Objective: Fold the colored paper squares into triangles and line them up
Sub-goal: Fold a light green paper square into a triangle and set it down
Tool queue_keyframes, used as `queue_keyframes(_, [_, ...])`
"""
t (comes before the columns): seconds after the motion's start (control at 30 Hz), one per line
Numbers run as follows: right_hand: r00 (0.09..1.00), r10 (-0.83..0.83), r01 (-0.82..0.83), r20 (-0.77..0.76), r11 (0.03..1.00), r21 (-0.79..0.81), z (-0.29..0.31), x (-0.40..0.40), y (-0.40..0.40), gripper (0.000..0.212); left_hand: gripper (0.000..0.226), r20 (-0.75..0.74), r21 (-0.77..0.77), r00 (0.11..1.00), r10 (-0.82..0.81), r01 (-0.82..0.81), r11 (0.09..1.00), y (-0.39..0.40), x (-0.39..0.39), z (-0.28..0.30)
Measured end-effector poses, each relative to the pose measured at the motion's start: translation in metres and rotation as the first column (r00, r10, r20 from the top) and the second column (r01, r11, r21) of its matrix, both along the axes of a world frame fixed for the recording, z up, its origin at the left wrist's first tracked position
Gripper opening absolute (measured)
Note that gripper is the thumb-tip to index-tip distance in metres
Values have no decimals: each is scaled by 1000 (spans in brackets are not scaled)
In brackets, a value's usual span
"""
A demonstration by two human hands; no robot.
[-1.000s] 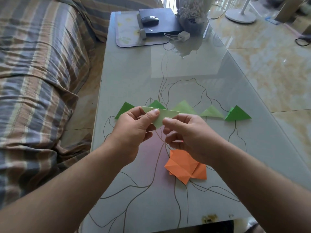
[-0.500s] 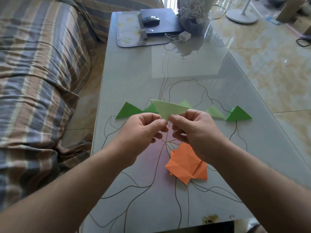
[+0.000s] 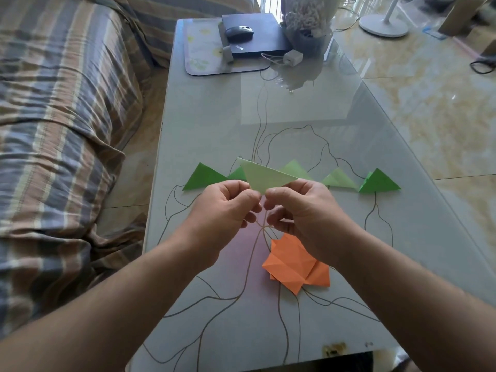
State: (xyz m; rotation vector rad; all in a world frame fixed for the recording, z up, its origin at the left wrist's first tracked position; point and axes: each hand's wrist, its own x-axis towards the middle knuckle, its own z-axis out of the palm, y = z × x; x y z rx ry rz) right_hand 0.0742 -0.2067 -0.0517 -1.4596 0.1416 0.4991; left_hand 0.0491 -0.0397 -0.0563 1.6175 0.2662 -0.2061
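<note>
Done: five green triangles (image 3: 378,181) lie in a row.
In hand: left hand (image 3: 225,208) and right hand (image 3: 300,210) pinch a pale green triangle (image 3: 264,178).
Left: orange papers (image 3: 292,267), probably a few.

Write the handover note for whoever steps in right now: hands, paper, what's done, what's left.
Left hand and right hand: both pinch the bottom corner of the pale green triangle, held above the table.
Done: five green triangles in a row on the table, from the dark green triangle at the left end to the one at the right end; the held piece hides part of the second.
Left: finish the held piece, add it to the row, then deal with the orange papers near the right wrist.
</note>
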Motion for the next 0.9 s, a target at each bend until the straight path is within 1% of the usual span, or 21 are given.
queue_keyframes(0.07, [1000, 3, -3, 12, 1000, -1, 0, 0, 0, 14, 15, 3, -11, 1000, -6, 6, 1000, 0, 0, 0])
queue_keyframes(0.13, [1000, 19, -19, 22, 1000, 18, 0, 0, 0, 14, 27, 5, -27, 1000, -28, 29, 999, 1, 0, 1])
queue_keyframes(0.17, [999, 27, -28, 22, 999, 31, 1, -1, 0, 14, 29, 7, -30, 999, -40, 40, 999, 1, 0, 1])
queue_keyframes(0.33, [999, 18, -16, -30, 998, 64, 2, 3, -4, 17, 18, 55, 1, 998, -24, 24, 1000, 1, -1, 1])
queue_keyframes(0.5, [1000, -2, 4, -27, 997, 72, 0, 4, -4, 22, 18, 115, 39, 993, 5, -10, 999, 0, 0, -2])
queue_keyframes(0.7, [998, -23, 27, -50, 996, 88, 0, 8, -4, 17, 16, 136, 36, 990, 42, -47, 998, 0, 0, -1])
queue_keyframes(0.83, [997, -29, 34, -69, 996, 85, -2, 8, -5, 20, 17, 129, 32, 991, 40, -44, 999, -1, 1, 0])
queue_keyframes(0.9, [995, -57, 63, -78, 994, 86, -1, 9, -6, 16, 18, 135, 26, 990, 47, -51, 998, -1, 1, 0])
